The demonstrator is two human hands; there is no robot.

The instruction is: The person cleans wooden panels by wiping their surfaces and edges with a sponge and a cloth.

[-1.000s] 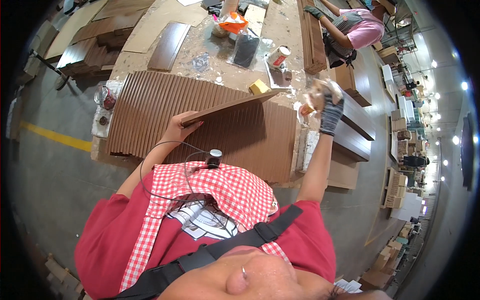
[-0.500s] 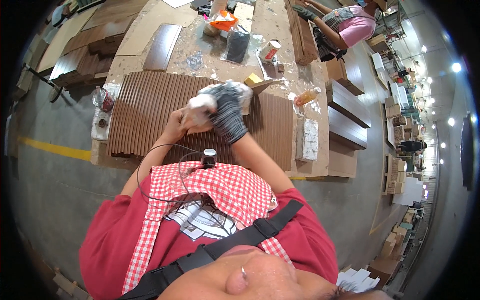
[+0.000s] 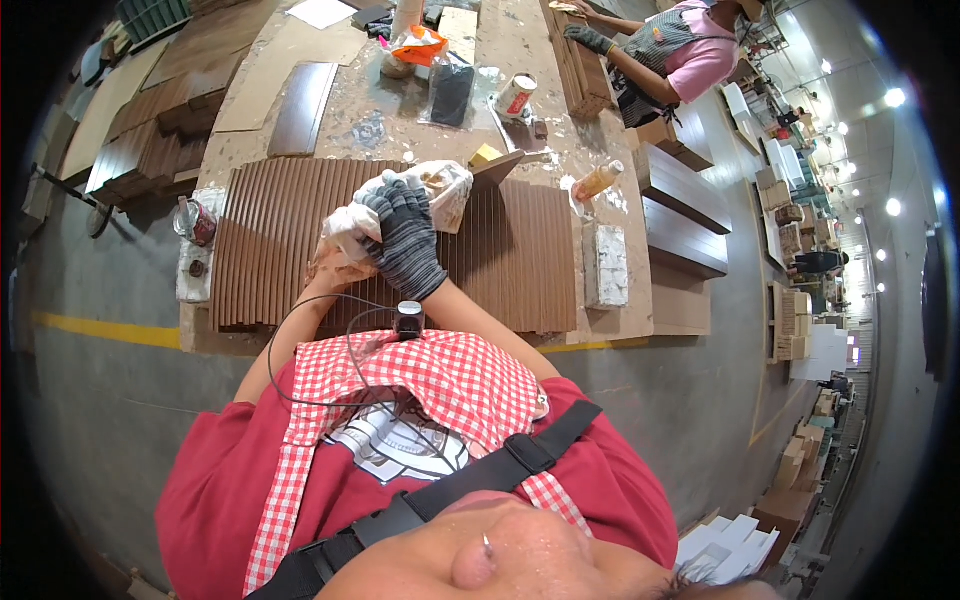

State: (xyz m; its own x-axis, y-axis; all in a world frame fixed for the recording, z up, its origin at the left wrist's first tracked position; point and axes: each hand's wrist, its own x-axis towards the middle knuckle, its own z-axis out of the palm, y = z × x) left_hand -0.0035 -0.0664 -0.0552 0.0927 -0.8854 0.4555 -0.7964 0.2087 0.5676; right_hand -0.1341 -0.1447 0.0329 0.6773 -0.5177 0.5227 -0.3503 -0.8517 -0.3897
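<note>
A row of brown wooden slats (image 3: 270, 240) stands packed side by side on the workbench in front of me. Over its middle, my bare left hand (image 3: 335, 265) is closed around a bunched white rag (image 3: 352, 228). My right hand (image 3: 408, 240), in a grey-and-black striped knit glove, presses against the rag from the other side, fingers bent over it. Stained white cloth (image 3: 450, 190) sticks out beyond the glove on the right. Whether this is one rag or two I cannot tell. A small brown board piece (image 3: 497, 168) and a yellow sponge (image 3: 486, 155) lie just past the slats.
An open tin (image 3: 195, 222) stands left of the slats. To the right are a bottle of amber liquid (image 3: 598, 182) and a white-smeared block (image 3: 607, 265). Farther back are a white-and-red can (image 3: 517, 95) and an orange bag (image 3: 418, 45). A co-worker (image 3: 665, 60) handles boards at upper right.
Both my hands and the rag have moved left along the slats and drawn closer together. The whole view has shifted slightly. The co-worker's bare hand now shows a cloth.
</note>
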